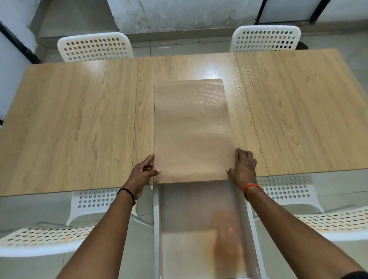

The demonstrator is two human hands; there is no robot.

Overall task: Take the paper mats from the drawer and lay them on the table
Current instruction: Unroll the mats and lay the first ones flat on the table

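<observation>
Lying flat on the wooden table, the brown paper mat runs its long axis straight away from the person; left hand and right hand pinch its near corners equally, above the open drawer.

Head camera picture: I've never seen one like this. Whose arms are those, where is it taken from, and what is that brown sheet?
No machine here: a person wears a wide-angle camera on the head, looking forward and down, so you see their own two arms. The left hand and right hand each pinch a near corner of a brown paper mat, which lies flat on the middle of the wooden table, its near edge at the table's edge. Below, an open white drawer sticks out toward the person; another brownish sheet seems to lie inside, though it is blurred. White perforated chairs stand around the table.
</observation>
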